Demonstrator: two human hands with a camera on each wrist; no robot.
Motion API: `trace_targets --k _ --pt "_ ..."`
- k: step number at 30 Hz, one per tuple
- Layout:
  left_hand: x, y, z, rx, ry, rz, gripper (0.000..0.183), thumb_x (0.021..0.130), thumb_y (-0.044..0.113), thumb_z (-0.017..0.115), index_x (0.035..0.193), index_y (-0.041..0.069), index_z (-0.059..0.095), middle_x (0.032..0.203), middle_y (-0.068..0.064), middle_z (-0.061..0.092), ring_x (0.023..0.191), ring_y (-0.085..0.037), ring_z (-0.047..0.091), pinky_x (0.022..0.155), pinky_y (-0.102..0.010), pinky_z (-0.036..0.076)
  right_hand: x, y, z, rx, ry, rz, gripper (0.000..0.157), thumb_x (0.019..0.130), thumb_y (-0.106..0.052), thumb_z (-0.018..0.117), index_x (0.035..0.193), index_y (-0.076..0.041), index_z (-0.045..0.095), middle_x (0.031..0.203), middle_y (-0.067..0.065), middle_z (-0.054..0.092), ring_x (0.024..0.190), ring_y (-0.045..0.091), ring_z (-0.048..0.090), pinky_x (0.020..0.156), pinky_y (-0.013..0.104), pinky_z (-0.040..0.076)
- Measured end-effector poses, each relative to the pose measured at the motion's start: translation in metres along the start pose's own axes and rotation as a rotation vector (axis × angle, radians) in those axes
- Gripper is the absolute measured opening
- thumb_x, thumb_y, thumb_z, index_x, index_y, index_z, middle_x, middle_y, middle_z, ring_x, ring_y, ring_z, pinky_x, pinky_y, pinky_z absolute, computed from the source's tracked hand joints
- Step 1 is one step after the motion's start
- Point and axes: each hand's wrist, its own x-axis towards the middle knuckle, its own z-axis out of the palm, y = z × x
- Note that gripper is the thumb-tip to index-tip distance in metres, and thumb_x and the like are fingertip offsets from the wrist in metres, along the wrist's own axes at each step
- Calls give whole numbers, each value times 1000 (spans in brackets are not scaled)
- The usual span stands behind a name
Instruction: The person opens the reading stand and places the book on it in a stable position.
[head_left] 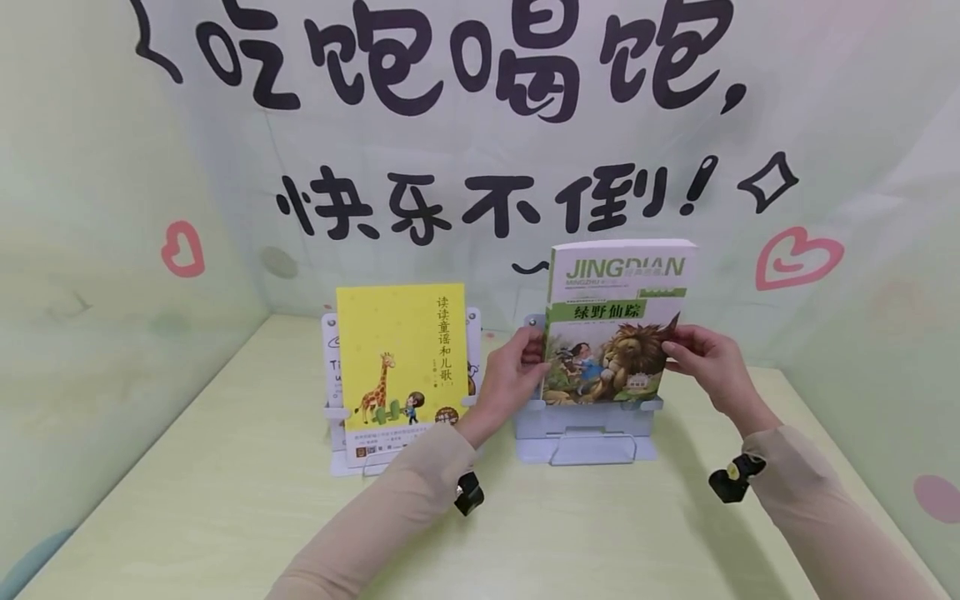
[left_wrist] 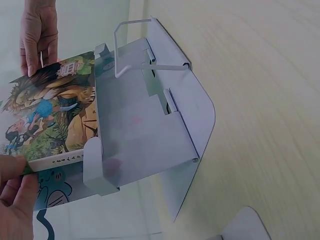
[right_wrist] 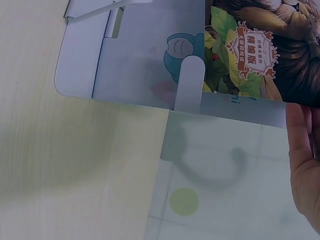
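Observation:
A paperback book (head_left: 600, 287) with a white and green cover and a lion picture stands upright, leaning slightly back on a pale blue-grey metal book stand (head_left: 585, 421). Its bottom edge is at the stand's small side clips (left_wrist: 95, 170). My left hand (head_left: 513, 371) pinches the book's left edge between thumb and fingers. On the opposite edge, the thumb and fingers of my right hand (head_left: 708, 358) grip the cover's side. The right wrist view shows the book's lower corner beside a clip (right_wrist: 190, 82), with part of my right hand (right_wrist: 305, 170) at the frame's edge.
Left of my hands, a yellow book (head_left: 401, 358) with a giraffe rests on a second stand (head_left: 332, 354). Clear or wire front supports (head_left: 592, 450) project onto the light wooden table (head_left: 247, 500). A printed cloth backdrop (head_left: 487, 142) rises behind.

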Motion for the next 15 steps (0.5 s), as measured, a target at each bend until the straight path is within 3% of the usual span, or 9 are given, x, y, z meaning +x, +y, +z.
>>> trace_targets --k 9,15 --pt "-2 -5 -4 -7 11 -7 34 83 -3 66 115 0 56 102 -15 65 93 -23 63 78 -17 52 4 4 5 -71 -4 -2 12 92 -5 58 102 -8 62 86 -15 66 79 -1 64 69 21 56" --pt "-4 -8 -5 7 2 -24 34 83 -3 66 115 -1 55 102 -15 65 92 -23 64 78 -18 52 4 9 8 -135 2 26 31 92 -6 58 114 16 53 84 -18 62 77 -3 63 69 18 55"
